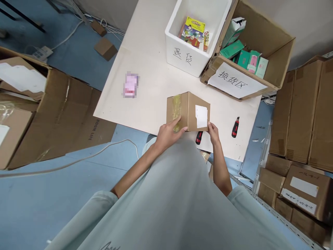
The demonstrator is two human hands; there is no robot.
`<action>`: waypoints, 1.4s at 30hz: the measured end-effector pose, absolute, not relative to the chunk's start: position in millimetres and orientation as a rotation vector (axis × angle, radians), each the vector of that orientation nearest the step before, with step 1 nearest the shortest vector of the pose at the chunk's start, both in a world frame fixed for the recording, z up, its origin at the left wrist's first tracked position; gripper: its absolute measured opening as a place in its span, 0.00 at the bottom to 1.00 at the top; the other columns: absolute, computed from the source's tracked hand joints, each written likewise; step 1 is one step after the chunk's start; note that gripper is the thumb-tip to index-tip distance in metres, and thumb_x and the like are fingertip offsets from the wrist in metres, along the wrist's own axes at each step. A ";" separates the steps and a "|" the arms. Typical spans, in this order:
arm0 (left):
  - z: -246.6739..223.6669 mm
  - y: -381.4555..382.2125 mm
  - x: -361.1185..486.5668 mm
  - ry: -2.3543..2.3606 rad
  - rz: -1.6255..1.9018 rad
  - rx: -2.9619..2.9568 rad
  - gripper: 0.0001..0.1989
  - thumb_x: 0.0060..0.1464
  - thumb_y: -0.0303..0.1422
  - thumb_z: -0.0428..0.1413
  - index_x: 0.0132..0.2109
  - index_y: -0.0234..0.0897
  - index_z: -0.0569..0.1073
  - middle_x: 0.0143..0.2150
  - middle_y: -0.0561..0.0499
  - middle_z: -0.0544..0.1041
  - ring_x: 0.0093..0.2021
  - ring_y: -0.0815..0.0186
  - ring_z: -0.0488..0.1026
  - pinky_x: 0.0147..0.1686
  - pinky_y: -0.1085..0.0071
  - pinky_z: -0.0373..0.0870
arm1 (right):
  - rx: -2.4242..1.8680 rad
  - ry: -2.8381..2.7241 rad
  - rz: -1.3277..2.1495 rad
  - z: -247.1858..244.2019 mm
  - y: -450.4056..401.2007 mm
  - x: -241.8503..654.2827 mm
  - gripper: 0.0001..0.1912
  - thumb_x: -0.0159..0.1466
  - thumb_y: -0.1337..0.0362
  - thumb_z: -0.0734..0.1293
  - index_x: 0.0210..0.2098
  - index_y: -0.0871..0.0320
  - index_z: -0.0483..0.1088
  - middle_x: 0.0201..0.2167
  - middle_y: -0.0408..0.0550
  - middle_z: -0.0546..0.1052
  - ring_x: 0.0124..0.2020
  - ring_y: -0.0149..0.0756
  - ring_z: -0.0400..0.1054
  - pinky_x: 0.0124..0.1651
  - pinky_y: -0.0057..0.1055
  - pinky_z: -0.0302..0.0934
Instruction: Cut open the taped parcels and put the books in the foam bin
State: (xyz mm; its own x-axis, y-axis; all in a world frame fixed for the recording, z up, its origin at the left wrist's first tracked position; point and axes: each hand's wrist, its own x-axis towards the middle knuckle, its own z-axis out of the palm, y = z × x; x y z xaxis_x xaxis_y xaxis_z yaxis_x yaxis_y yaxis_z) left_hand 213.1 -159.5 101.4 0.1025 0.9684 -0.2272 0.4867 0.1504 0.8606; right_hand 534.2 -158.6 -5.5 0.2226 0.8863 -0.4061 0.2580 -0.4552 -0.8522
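Brown box (pixel 191 111), yellow tape (pixel 177 107)

Tabletop (pixel 151 64), left: room is lying open between the carton (pixel 191 111) and the pink item (pixel 130 84). Tabletop, right: a gap is running between the right hand (pixel 213 133) and the black-and-red cutter (pixel 235 127). Far side: white bin (pixel 171 52) and cardboard box (pixel 281 69) are standing side by side, walling off the way. Near edge: second cutter (pixel 199 138) is obstructing the space between left hand (pixel 167 134) and right hand.

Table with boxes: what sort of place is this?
Probably a parcel returns workroom: cardboard boxes stand at right, a white bin is marked "returns" in Chinese, and the left hand and right hand are on a taped box.
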 end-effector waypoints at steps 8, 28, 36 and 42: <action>86.2 -152.7 187.2 1.628 0.800 1.333 0.32 0.67 0.58 0.66 0.66 0.42 0.83 0.65 0.43 0.86 0.63 0.42 0.84 0.68 0.47 0.79 | -1.882 -0.965 1.218 -4.4 -154.4 510.7 0.41 0.63 0.23 0.67 0.48 0.56 0.80 0.54 0.57 0.87 0.57 0.51 0.79 0.61 0.47 0.76; -8.7 -136.4 55.8 2.029 0.848 0.547 0.21 0.65 0.46 0.65 0.55 0.33 0.83 0.48 0.40 0.88 0.57 0.53 0.85 0.60 0.53 0.83 | -1.570 -1.670 1.308 96.8 -148.3 350.3 0.43 0.67 0.30 0.75 0.75 0.40 0.74 0.65 0.49 0.84 0.69 0.62 0.77 0.75 0.59 0.68; -0.6 -144.2 68.2 1.881 0.766 0.500 0.20 0.65 0.51 0.66 0.47 0.38 0.83 0.47 0.41 0.88 0.52 0.53 0.85 0.51 0.57 0.87 | -1.752 -1.644 1.319 81.2 -143.2 404.3 0.50 0.56 0.37 0.86 0.73 0.43 0.77 0.64 0.53 0.85 0.69 0.71 0.77 0.72 0.67 0.70; -0.3 -147.5 113.6 1.783 0.773 0.709 0.29 0.59 0.58 0.69 0.49 0.36 0.84 0.55 0.36 0.88 0.60 0.46 0.84 0.63 0.50 0.81 | -1.631 -1.333 1.495 19.1 -152.7 468.7 0.53 0.53 0.39 0.86 0.74 0.48 0.75 0.68 0.52 0.83 0.71 0.60 0.76 0.76 0.63 0.67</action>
